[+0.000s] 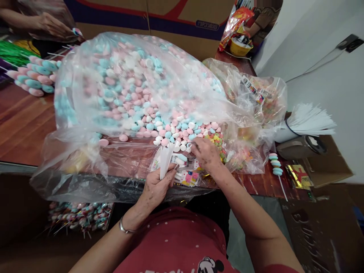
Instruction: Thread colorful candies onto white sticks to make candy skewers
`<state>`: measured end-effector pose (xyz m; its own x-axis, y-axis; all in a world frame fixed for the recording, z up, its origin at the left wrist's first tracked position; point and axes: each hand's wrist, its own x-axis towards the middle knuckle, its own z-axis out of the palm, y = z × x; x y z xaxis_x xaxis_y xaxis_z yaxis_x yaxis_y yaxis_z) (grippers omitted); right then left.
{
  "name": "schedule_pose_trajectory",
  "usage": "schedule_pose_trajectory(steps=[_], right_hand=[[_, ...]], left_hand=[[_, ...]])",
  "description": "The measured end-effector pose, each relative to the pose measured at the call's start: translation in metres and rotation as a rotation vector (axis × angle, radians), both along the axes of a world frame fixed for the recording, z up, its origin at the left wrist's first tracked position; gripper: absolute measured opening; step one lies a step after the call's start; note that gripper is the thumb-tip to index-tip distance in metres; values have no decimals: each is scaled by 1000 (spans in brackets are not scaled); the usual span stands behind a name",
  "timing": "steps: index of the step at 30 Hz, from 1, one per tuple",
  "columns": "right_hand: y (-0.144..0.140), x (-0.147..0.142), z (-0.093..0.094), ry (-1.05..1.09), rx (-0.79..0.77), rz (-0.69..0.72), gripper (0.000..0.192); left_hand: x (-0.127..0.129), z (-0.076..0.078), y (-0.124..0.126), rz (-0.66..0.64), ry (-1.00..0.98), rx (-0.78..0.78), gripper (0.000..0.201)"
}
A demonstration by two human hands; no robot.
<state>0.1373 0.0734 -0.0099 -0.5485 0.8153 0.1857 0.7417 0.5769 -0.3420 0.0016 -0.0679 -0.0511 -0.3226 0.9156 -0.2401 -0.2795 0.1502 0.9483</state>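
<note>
**Hands at the mouth of the sweet bag**

I look down on a brown wooden table [25,125] that is nearly covered by a big clear plastic bag [85,76] full of pink, blue and white round sweets [159,125]. The bag lies on its side with its mouth towards me, and the sweets spill to the near edge of the heap.

My left hand [155,187] sits near the table's front edge, its fingers closed around a narrow clear sleeve [165,159] that stands upright from the grip. My right hand [206,153] is just to the right and a little farther off, palm down, fingertips curled onto the loose sweets at the bag's mouth; I cannot tell whether it has pinched one. Between and under the hands lie small printed packets [189,177].

To the right of the big bag is a smaller clear bag [256,98] with multicoloured ring sweets. Farther right, a bundle of white sticks [309,121] fans out from a holder, and near it a finished stick of stacked sweets [276,167] lies on the table. At the far left, another bunch of filled sticks [35,76] rests on the table, and another person's hand [52,24] is at the far left corner. A cardboard box [170,19] stands behind the bag.
</note>
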Motion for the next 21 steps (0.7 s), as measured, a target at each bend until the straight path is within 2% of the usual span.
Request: schedule_pose_trajectory(steps=[2,4,7,10,15,21], right_hand=[[5,-11,-1,-143,55,9,16],[8,-15,-3,-186,55,-23,14],[12,-9,-4,-84,-32,-48,18],[11,2,-6,44,-55,48,24],[3,7,-13,-19,123,245,19],[-2,1,-20,-194,238,288,15]], left_hand=[[1,-1,1,29,-23,0,37],[1,-2,2,57,-50,-2,37],[1,-2,2,79,-84,-21,39],[1,-1,1,80,-88,-32,40],[1,-2,1,85,-61,-37,40],[1,0,1,80,-61,-53,45]])
